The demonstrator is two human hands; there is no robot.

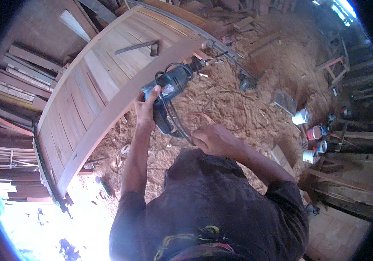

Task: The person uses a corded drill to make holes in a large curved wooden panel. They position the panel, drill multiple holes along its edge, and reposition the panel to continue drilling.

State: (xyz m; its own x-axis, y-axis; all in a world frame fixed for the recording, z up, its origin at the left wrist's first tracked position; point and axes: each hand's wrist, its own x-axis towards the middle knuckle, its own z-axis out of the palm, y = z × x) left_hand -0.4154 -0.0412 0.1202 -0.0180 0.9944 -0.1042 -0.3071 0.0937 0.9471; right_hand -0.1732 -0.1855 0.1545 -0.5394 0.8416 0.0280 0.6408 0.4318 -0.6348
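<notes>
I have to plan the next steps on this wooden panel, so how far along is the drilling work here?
Done: the curved plank panel looks assembled, held in clamps, with shavings over the floor. In hand: the left hand grips a blue-green power drill with its tip at the panel's edge board; the right hand holds the cord. How many holes are left cannot be seen.

The person wears a dark short-sleeved shirt (221,204) with bare forearms
</notes>
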